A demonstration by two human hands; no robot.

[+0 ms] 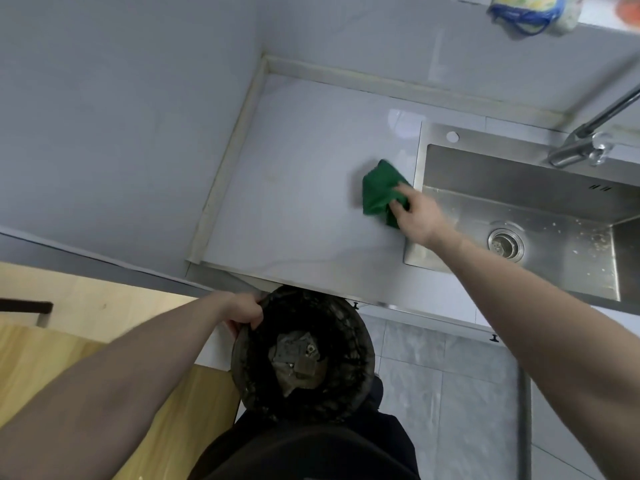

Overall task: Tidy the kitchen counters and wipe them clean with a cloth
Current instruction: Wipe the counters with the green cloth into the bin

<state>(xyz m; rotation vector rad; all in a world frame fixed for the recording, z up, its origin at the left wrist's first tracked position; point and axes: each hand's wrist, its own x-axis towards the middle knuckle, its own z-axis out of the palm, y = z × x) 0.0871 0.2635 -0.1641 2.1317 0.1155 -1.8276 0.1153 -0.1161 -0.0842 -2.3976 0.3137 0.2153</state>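
Item one: my right hand (pixel 417 216), reached forward over the left rim of the sink, fingers curled on a green cloth (pixel 381 194) and pressing it flat against the counter. Item two: the green cloth itself, bunched and folded, lying on the pale grey counter (pixel 294 188) just beside the sink's left edge, its right part under my fingers. Item three: my left hand (pixel 244 311), low at the front edge of the counter, fingers wrapped over the rim of a round black bin (pixel 304 355) and gripping it. Item four: the black bin, held just below and in front of the counter edge, open top facing up, with crumpled greyish scraps and a small brown piece inside. Item five: a stainless steel sink (pixel 519 202) set into the counter on the right, with a round drain strainer (pixel 505 244) in its floor and pale specks scattered over the basin bottom. Item six: a metal faucet (pixel 588 136) at the sink's far rim, its spout angled up to the right. Item seven: a yellow and blue bundle of cloth (pixel 533 10) on a ledge at the top of the wall. Item eight: a wooden surface (pixel 69 341) at lower left, beneath my left forearm.
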